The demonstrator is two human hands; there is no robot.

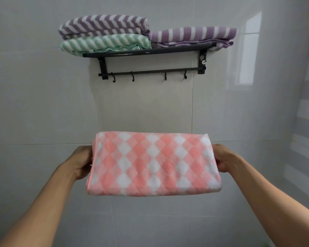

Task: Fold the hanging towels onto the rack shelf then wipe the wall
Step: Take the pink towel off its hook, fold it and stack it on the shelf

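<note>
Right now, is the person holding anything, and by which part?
Yes: the folded pink-and-white checked towel, held by its two short ends, the left hand at the left end and the right hand at the right.

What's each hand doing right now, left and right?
Left hand: grips the left end of the folded pink-and-white diamond-patterned towel.
Right hand: grips the towel's right end.

A black rack shelf [146, 50] is fixed to the tiled wall. On its left end lies a folded green striped towel [103, 44], with a purple striped towel [103, 25] stacked on it. Beside them, on the right end, lies another folded purple towel [193, 35].
</note>
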